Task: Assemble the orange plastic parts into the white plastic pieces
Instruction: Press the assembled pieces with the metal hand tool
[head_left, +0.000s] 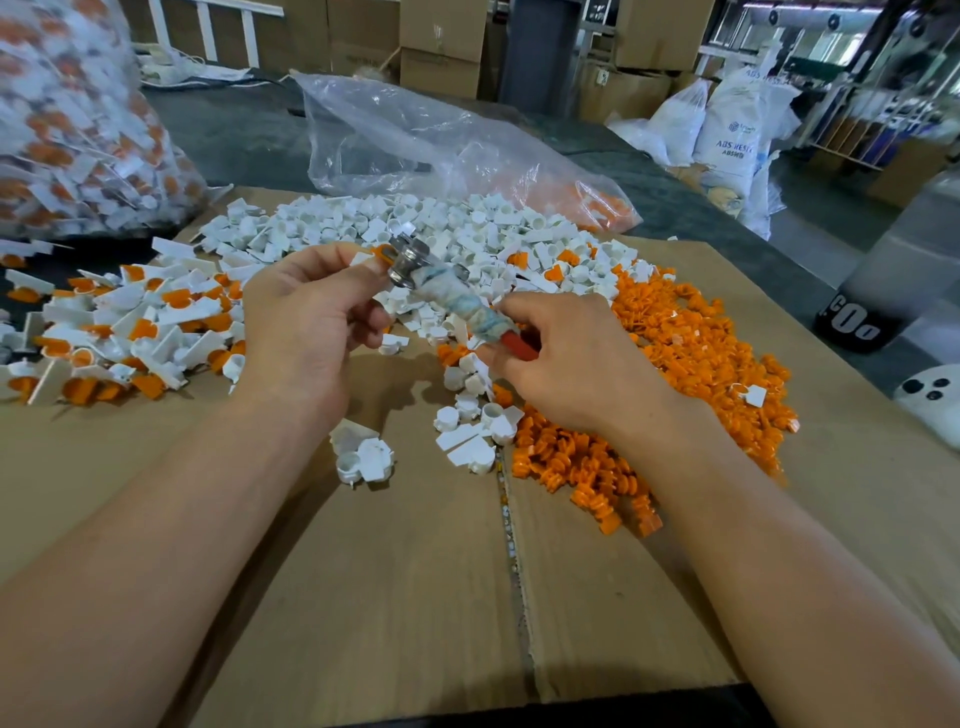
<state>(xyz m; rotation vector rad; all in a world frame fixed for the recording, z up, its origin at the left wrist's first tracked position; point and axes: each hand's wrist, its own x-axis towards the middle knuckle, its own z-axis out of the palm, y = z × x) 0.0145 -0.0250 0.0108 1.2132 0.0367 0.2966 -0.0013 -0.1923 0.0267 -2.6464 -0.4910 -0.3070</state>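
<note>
Two hands are working close together above the cardboard, joined by one tool; the left hand is pinching a small orange-and-white piece between thumb and fingertips, holding it against the metal head of a cloth-wrapped tool; the right hand is gripping the tool's red handle end, fingers curling round it; the tool's long axis is running diagonally from the right hand up and leftward to the left fingertips, so any seating push is probably travelling along that line toward the left hand; loose white pieces are lying just beyond the hands; the orange parts are lying rightward, nearer the right hand; assembled pieces are piling up leftward, nearer the left.
</note>
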